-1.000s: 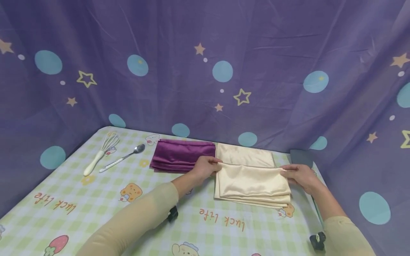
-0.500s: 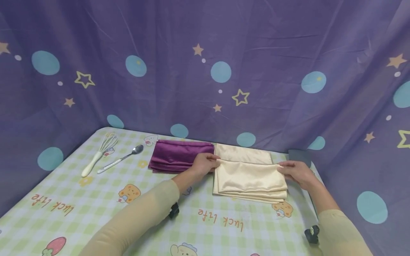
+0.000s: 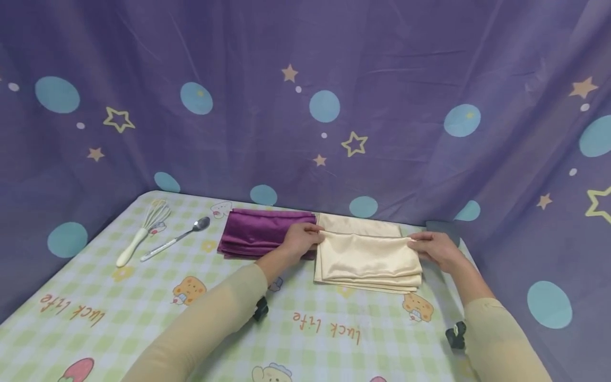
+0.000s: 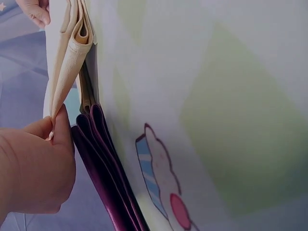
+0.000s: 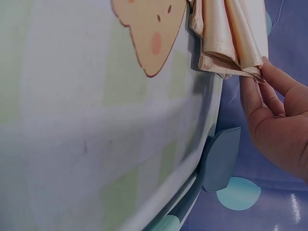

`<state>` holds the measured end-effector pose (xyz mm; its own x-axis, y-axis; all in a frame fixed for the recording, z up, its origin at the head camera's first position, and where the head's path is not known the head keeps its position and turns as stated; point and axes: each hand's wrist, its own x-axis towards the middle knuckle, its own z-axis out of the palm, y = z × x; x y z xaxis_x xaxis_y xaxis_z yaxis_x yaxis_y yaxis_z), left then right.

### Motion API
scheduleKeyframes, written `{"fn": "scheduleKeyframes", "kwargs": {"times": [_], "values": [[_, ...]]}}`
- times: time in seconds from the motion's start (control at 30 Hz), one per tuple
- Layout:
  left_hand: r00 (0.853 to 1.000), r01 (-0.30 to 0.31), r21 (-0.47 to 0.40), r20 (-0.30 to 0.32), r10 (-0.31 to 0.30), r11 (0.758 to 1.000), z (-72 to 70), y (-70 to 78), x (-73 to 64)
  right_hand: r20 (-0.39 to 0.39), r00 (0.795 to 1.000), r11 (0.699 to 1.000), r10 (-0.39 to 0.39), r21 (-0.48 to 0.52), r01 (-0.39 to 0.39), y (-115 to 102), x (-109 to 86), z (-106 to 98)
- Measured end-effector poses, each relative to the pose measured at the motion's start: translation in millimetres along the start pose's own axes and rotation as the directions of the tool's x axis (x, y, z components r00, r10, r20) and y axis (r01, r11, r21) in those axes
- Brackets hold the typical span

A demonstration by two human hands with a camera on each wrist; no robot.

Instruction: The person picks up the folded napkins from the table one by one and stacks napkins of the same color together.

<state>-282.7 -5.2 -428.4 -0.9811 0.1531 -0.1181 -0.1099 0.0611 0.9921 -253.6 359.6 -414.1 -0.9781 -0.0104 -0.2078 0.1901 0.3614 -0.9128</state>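
Both hands hold a folded cream satin cloth [image 3: 369,258] by its two far corners. My left hand [image 3: 298,241] pinches the left corner between thumb and fingers, close beside a folded purple satin cloth [image 3: 262,231]. The right corner is pinched by my right hand [image 3: 440,250]. In the left wrist view, the cream cloth [image 4: 65,77] hangs in layered folds from the left fingertips. The right wrist view shows its other end [image 5: 224,43] at the right fingertips. A second cream cloth [image 3: 360,224] lies behind, partly covered by the held one.
A whisk [image 3: 143,233] and a spoon [image 3: 176,239] lie at the left of the table [image 3: 229,339]. A dark grey-green spatula [image 5: 221,161] lies along the right edge, near my right hand. A purple curtain [image 3: 238,106] rises behind the table.
Both hands have moved the held cream cloth away from me, toward the table's far edge. It now covers more of the cream cloth behind it. The view has shifted slightly.
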Motion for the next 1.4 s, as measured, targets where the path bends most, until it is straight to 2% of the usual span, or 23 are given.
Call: {"fn": "scheduleKeyframes", "kwargs": {"times": [0.47, 0.6, 0.77, 1.0, 1.4], "values": [[1.0, -0.006, 0.009, 0.01, 0.006, 1.0, 5.7, 4.4, 17.0, -0.007, 1.0, 1.0, 0.011, -0.011, -0.011, 0.9, 9.8, -7.0], [1.0, 0.006, -0.022, 0.011, -0.005, 1.0, 6.6, 6.4, 21.1, -0.012, 1.0, 1.0, 0.02, -0.019, -0.021, -1.4, 12.6, -7.4], [1.0, 0.01, -0.046, 0.003, -0.01, 0.999, 7.2, 7.2, 24.1, -0.003, 1.0, 1.0, 0.01, -0.014, -0.01, -3.0, 17.7, -7.8], [1.0, -0.013, -0.013, -0.012, 0.013, 1.0, 8.6, 8.4, 26.5, 0.003, 1.0, 1.0, 0.011, 0.007, -0.011, -1.6, 24.4, -8.6], [1.0, -0.001, -0.028, -0.022, 0.0, 1.0, 5.5, 5.3, 34.0, -0.014, 1.0, 1.0, 0.009, -0.02, -0.009, 0.0, 35.0, -5.4]]}}
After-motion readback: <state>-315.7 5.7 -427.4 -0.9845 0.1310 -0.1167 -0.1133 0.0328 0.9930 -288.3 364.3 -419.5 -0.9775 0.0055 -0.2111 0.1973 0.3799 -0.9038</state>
